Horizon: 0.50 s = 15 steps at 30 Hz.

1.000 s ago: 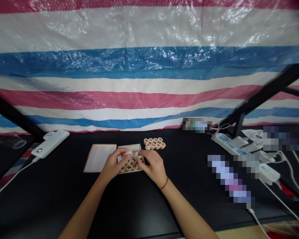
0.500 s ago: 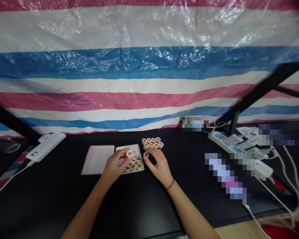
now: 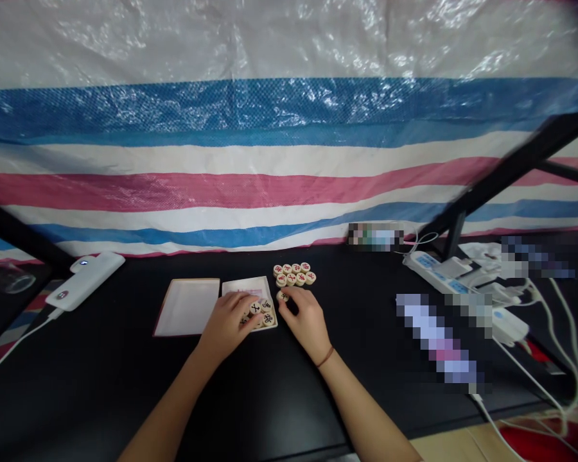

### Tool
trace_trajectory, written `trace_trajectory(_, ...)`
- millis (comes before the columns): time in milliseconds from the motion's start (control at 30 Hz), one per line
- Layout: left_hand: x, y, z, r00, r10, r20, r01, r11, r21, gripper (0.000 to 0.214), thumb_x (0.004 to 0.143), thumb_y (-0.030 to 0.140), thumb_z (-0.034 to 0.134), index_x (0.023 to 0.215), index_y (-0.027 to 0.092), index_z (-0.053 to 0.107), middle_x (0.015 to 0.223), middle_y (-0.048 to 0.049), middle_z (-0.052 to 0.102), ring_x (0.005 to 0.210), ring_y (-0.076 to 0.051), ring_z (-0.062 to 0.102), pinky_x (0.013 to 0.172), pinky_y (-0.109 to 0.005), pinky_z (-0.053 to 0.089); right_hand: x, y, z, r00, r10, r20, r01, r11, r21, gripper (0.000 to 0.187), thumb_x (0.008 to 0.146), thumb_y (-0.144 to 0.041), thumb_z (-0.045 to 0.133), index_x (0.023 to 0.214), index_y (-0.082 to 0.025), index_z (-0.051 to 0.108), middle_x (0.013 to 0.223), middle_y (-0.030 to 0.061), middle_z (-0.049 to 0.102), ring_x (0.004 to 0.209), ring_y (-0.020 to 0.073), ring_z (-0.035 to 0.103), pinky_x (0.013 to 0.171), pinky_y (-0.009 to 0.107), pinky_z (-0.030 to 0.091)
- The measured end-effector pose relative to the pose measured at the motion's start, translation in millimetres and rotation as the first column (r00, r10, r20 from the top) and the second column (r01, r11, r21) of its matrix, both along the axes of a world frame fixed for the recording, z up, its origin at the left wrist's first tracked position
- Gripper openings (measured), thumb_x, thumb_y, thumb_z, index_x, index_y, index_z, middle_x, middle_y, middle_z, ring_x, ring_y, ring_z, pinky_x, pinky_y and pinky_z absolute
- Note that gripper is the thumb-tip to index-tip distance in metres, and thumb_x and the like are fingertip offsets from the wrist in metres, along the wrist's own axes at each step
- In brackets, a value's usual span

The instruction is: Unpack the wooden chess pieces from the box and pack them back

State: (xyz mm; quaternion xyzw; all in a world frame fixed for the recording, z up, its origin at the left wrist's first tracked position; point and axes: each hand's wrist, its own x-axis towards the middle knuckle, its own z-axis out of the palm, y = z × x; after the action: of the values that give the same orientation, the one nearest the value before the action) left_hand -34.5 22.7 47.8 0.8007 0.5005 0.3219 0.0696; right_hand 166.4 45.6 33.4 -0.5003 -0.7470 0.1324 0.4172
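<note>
A shallow white box [image 3: 248, 284] lies on the black table [image 3: 125, 378] and holds several round pale chess pieces with black characters [image 3: 262, 312]. My left hand [image 3: 231, 321] rests over the box's near left part, fingers curled onto the pieces. My right hand [image 3: 306, 316] is just right of the box, fingertips pinched on one black-marked piece [image 3: 282, 296] at the table surface. Behind it, several red-marked pieces [image 3: 294, 274] sit in two tidy rows. The box lid [image 3: 187, 306] lies flat to the left of the box.
A white power bank [image 3: 84, 280] with a cable lies at the far left. Power strips [image 3: 443, 269] and white cables [image 3: 534, 333] crowd the right side. A striped plastic sheet [image 3: 270, 160] hangs behind the table, crossed by black frame bars [image 3: 501, 173].
My right hand has moved out of the box to its right with one piece, down by the red rows. My left hand has lowered the piece it held back onto the box.
</note>
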Motion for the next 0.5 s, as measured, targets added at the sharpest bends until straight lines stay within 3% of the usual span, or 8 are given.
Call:
trace_trajectory(200, -3.0, 0.2, -3.6, 1.000, 0.018, 0.008, -0.017, 0.993, -0.118, 0.029, 0.089, 0.034, 0.053, 0.115, 0.023, 0.060, 0.110, -0.0075, 0.067, 0.104, -0.024, 0.060, 0.093, -0.041, 0.046, 1.2, 4.6, -10.3, 0.995, 0.017, 0.099, -0.009, 0.997, -0.074, 0.019, 0.085, -0.017, 0.053, 0.101, -0.020, 0.063, 0.101, 0.0082, 0.066, 0.091, 0.0232, 0.060, 0.081, 0.037, 0.049)
trace_trajectory(500, -5.6, 2.3, -2.4, 0.999, 0.037, -0.010, -0.038, 0.989, -0.143, 0.027, 0.090, 0.033, 0.050, 0.113, 0.024, 0.061, 0.108, -0.0068, 0.068, 0.103, -0.024, 0.060, 0.091, -0.039, 0.045, 1.4, 8.4, -19.9, 0.995, -0.062, 0.075, 0.067, 0.995, -0.070, 0.014, 0.084, -0.017, 0.052, 0.096, -0.019, 0.057, 0.092, 0.0066, 0.063, 0.080, 0.0209, 0.055, 0.073, 0.033, 0.047)
